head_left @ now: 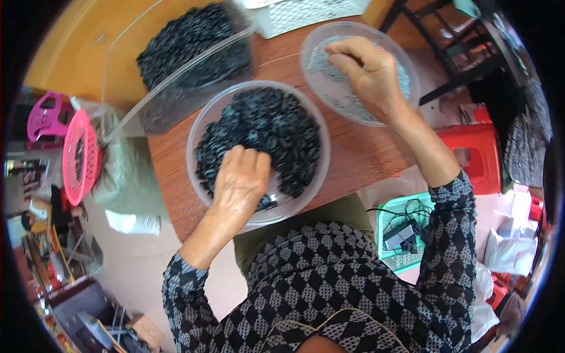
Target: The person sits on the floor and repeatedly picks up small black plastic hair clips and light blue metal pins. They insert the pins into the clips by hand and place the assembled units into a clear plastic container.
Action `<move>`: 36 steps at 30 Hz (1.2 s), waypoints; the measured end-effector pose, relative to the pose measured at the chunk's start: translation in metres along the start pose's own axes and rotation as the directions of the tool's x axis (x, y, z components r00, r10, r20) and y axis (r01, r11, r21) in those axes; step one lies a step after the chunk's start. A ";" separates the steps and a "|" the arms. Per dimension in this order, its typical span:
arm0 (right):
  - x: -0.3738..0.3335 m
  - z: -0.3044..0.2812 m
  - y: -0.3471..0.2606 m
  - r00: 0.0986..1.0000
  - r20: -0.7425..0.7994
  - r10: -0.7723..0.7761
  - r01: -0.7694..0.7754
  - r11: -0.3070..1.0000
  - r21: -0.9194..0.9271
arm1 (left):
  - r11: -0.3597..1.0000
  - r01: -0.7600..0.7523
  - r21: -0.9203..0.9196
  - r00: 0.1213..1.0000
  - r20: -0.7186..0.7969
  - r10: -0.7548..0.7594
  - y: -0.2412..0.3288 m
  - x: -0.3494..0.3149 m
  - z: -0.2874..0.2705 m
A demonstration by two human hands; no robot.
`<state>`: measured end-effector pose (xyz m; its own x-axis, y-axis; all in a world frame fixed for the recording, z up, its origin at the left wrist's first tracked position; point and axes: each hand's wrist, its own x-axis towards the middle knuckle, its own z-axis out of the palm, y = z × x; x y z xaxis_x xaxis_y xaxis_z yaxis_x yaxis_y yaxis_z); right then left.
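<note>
A round clear tub [325, 138] in front of me holds a heap of small black plastic parts [268, 126]. Into its near left side reaches my left hand [240, 176], fingers curled down against the parts; their tips are hidden. Farther right stands a shallower round clear tub [413, 73] with many thin, silvery small pieces [338, 97] spread over its bottom. My right hand [371, 70] hovers over this tub, thumb and forefinger drawn together in a pinch. Whatever lies between those fingertips is too small to make out.
A large clear bin [176, 97] at the far left is piled with similar black parts. Behind stands a white basket [312, 16]. Both tubs rest on a brown wooden table [353, 150]. A pink basket [82, 159] is left, a red stool [477, 159] right, a green basket [406, 229] below.
</note>
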<state>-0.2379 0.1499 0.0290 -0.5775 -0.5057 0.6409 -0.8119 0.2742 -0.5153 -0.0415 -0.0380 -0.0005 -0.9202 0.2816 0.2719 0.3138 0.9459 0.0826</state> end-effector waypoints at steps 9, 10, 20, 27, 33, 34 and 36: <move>-0.023 -0.030 0.028 0.908 0.138 0.396 -0.408 0.910 0.071 | 0.997 -0.011 0.078 0.999 0.044 0.008 -0.006 -0.002 0.002; -0.027 -0.026 0.031 0.915 0.159 0.372 -0.384 0.922 0.055 | 0.999 -0.004 0.054 0.999 0.049 0.001 -0.005 -0.001 0.002; -0.032 0.007 0.037 0.846 0.509 0.162 -0.013 0.959 -0.283 | 0.993 0.020 -0.112 0.999 0.045 -0.015 0.006 0.004 0.001; -0.028 0.019 0.041 0.850 0.518 0.094 0.078 0.951 -0.300 | 0.942 0.079 -0.326 0.995 0.084 -0.054 0.010 0.001 -0.001; -0.028 0.012 0.039 0.866 0.479 0.142 0.013 0.952 -0.305 | 0.963 0.040 -0.265 0.999 0.036 -0.031 0.013 -0.005 0.000; -0.026 0.008 0.037 0.884 0.445 0.140 -0.018 0.963 -0.268 | 0.967 0.023 -0.255 0.999 0.035 -0.014 0.014 -0.006 0.000; -0.020 -0.001 0.028 0.861 0.417 0.291 -0.242 0.956 -0.166 | 0.970 0.018 -0.241 0.999 0.033 -0.010 0.015 -0.009 0.000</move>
<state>-0.2488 0.1689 0.0027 -0.6980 -0.6970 0.1645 -0.6502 0.5205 -0.5535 -0.0287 -0.0265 -0.0015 -0.9307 0.2771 0.2389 0.3444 0.8839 0.3164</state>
